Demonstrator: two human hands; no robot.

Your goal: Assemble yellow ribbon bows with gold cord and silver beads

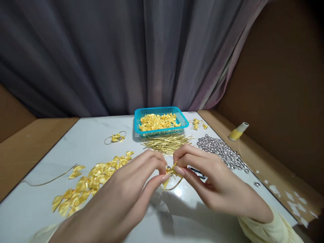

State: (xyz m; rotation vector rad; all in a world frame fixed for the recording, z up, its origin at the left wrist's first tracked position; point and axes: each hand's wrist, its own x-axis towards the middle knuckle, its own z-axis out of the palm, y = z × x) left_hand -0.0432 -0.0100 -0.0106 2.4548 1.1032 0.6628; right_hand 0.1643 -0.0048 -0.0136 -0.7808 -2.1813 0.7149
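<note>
Near the middle of the table, my left hand (136,185) and my right hand (202,175) meet with their fingertips pinched on a small yellow ribbon bow (166,182). A gold cord loop (170,189) hangs below it, and a silver bead (168,167) shows between the hands. The fingers partly hide where bow, bead and cord join. Behind my right fingers lies a dark, shiny metal tool (197,172), mostly covered. Left of my left hand spreads a pile of loose yellow bows (86,182).
A blue basket (136,126) of yellow bows stands at the back, with gold cord pieces (167,144) before it. Silver beads (220,150) lie right. Finished-looking bow loops (116,137) rest left, others (196,124) back right. A thread cone (238,132) stands beyond the table edge.
</note>
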